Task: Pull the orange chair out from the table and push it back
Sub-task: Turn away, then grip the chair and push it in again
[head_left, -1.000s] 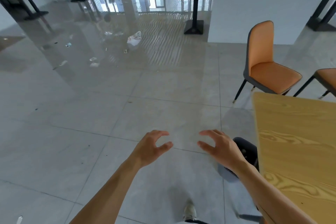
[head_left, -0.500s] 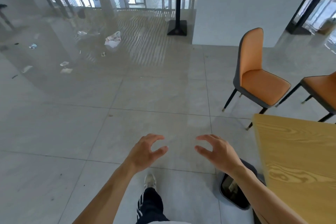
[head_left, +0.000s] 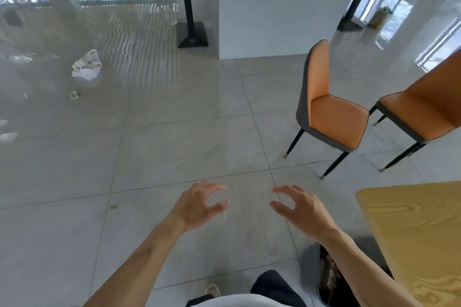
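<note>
Orange chairs number two, one (head_left: 331, 107) and another (head_left: 424, 109); left hand (head_left: 197, 204) and right hand (head_left: 301, 209) both empty, fingers spread.

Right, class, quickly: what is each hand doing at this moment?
Left hand: open, fingers curled, holding nothing, over bare floor.
Right hand: open, fingers curled, holding nothing, short of the nearer orange chair.

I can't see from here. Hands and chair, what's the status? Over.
Left hand open, empty. Right hand open, empty. Nearer orange chair untouched, clear of the wooden table. Bare floor between, nothing in the way.
</note>
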